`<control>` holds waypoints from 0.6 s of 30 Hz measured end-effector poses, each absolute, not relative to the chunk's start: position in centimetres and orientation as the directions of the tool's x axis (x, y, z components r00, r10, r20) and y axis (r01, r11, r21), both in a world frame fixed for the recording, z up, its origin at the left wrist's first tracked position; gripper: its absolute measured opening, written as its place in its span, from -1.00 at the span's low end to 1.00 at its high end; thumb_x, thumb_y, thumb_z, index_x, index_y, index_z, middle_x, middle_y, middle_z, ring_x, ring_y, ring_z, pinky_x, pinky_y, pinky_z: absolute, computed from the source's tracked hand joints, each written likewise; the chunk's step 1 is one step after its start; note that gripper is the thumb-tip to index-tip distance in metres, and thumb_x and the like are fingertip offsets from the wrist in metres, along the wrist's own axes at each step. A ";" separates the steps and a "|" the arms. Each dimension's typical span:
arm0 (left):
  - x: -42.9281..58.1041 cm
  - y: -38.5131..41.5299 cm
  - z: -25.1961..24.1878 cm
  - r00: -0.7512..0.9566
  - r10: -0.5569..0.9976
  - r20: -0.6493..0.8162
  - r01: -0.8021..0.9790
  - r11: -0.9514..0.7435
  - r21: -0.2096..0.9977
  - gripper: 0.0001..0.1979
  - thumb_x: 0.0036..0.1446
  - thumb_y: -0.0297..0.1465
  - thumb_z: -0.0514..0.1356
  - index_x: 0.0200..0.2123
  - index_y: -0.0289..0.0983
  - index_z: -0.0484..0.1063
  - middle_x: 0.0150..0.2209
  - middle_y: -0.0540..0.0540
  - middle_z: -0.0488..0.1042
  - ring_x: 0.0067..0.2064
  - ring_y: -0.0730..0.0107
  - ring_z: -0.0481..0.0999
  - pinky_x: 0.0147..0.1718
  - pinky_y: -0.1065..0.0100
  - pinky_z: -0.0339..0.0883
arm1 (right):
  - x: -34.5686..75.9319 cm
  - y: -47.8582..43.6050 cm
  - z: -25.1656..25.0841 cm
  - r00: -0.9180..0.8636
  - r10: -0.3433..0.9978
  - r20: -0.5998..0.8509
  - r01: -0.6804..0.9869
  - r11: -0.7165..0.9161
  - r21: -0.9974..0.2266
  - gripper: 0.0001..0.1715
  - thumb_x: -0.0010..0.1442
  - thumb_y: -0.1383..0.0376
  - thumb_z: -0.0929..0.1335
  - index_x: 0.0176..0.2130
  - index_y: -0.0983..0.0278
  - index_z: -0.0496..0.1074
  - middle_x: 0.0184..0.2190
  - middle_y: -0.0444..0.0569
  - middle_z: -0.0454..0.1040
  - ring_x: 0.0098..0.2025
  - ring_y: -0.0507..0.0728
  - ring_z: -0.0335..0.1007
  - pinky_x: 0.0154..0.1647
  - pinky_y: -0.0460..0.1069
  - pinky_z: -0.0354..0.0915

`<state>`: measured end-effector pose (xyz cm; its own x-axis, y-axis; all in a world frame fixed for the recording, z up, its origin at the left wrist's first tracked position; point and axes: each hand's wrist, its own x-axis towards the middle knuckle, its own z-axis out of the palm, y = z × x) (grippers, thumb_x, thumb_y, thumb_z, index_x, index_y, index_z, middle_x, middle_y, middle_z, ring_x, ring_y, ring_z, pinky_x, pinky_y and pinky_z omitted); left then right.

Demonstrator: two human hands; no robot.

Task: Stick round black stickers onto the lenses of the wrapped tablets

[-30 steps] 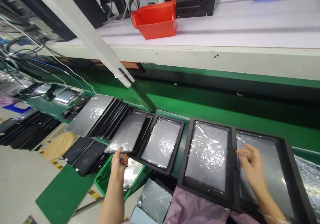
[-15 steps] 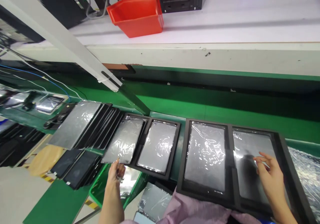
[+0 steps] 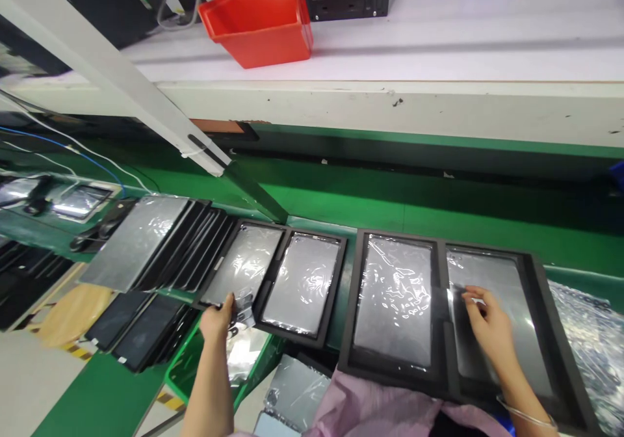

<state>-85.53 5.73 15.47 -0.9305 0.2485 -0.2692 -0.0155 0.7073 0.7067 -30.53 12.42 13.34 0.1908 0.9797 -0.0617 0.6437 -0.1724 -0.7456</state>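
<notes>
Two black two-slot trays lie on the green bench edge. In the left tray (image 3: 336, 274), my left hand (image 3: 219, 317) pinches the near edge of a film-wrapped tablet (image 3: 244, 261) lying in the left slot; a second wrapped tablet (image 3: 302, 281) fills the right slot. On the right tray (image 3: 441, 333), my right hand (image 3: 487, 323) rests with fingers curled on the bare grey tablet (image 3: 492, 307) in its right slot. A wrapped tablet (image 3: 394, 300) occupies that tray's left slot.
A fanned stack of black trays and a wrapped tablet (image 3: 141, 235) lies left of the trays. A green bin (image 3: 195, 365) sits below the bench edge. Crumpled film (image 3: 595, 333) is at far right. A red bin (image 3: 258, 24) stands on the white shelf (image 3: 439, 40); a slanted white post (image 3: 127, 92) crosses the left.
My left hand has set the wrapped tablet down flatter into the left tray's slot. My right hand slid left across the grey tablet toward its near-left part.
</notes>
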 end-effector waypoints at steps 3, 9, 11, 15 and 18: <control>-85.2 7.9 18.9 -0.937 0.333 -0.106 0.243 0.838 0.488 -0.83 -0.04 -0.31 0.24 -0.44 -0.28 0.35 -0.68 0.00 0.21 -0.29 -0.15 0.44 -0.38 0.12 0.21 | -29.4 13.7 13.5 0.066 0.996 0.060 0.797 -0.016 -0.603 -0.68 0.15 0.20 0.17 -0.16 0.26 0.36 -0.23 0.07 0.49 -0.28 0.20 0.39 -0.22 0.11 0.29; -76.0 14.6 23.3 -0.370 0.897 -0.243 0.797 0.441 0.413 -0.64 0.18 -0.22 -0.01 -0.46 -0.25 0.50 -0.62 -0.05 0.42 -0.42 0.20 0.47 -0.33 0.32 0.26 | -25.0 18.9 15.0 -0.170 0.970 0.175 0.967 0.198 -0.161 -0.60 0.20 0.35 0.14 -0.04 0.37 0.38 -0.10 0.18 0.45 -0.14 0.29 0.29 -0.08 0.17 0.16; -70.6 16.4 23.5 -0.102 0.954 -0.281 0.868 0.223 0.444 -0.56 0.23 -0.19 -0.08 -0.36 -0.22 0.54 -0.57 -0.05 0.49 -0.40 0.24 0.50 -0.31 0.37 0.29 | -24.4 20.6 15.3 -0.249 0.957 0.148 0.953 0.270 -0.138 -0.59 0.23 0.34 0.14 -0.01 0.36 0.37 -0.05 0.15 0.43 -0.12 0.28 0.25 -0.08 0.15 0.14; -61.2 19.5 22.6 0.208 0.935 -0.288 0.905 -0.073 0.418 -0.67 0.23 -0.20 -0.01 -0.07 -0.11 0.45 -0.18 -0.06 0.57 -0.12 0.21 0.52 -0.13 0.35 0.28 | -24.7 22.7 15.3 -0.307 0.945 0.115 0.935 0.322 -0.148 -0.63 0.26 0.29 0.15 -0.04 0.30 0.41 -0.13 0.11 0.44 -0.16 0.25 0.21 -0.18 0.09 0.12; -57.2 22.0 21.5 0.221 0.922 -0.318 0.942 -0.117 0.315 -0.63 0.26 -0.28 0.00 0.11 -0.13 0.29 -0.12 -0.18 0.54 -0.08 0.12 0.51 -0.11 0.18 0.30 | -25.1 23.4 15.4 -0.288 0.950 0.122 0.941 0.304 -0.148 -0.68 0.27 0.28 0.16 -0.16 0.29 0.44 -0.22 0.10 0.43 -0.20 0.23 0.19 -0.23 0.07 0.09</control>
